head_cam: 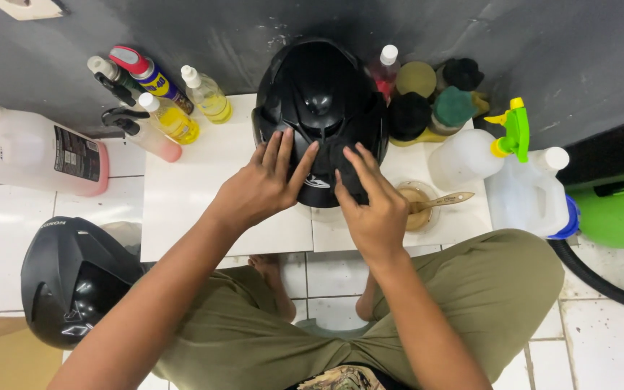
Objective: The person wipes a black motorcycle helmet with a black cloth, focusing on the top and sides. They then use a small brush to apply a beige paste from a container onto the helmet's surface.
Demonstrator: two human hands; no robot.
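1. Squarely on the white tabletop (196,195), close against the dark wall: a glossy black helmet (319,94), crown uppermost, set between the knees so both hands reach it without stretching.
2. Left hand (261,184) laid flat on the near lower edge of the shell, fingers (277,148) spread and extended, gripping nothing; probably steadying the helmet against sliding.
3. Right hand (375,209) beside it, fingers also extended, pressing a dark cloth (341,173) against the shell rather than pinching it; hard to tell cloth from shell where both are black.
4. Helmet surface: smooth and shiny, soft highlights across the dome, a ridged vent down the middle, a small pale emblem near the lower edge between the two hands.
5. Just right of the right hand: a small clear cup of tan paste (417,206) with a wooden stick (445,199) resting in it, kept within easy reach.
6. Along the wall to the left: several spray bottles (171,119); to the right, round foam pads (427,97) and a white jug (532,191).
7. On the tiled floor at lower left: a second black helmet (74,289), well apart from the first.
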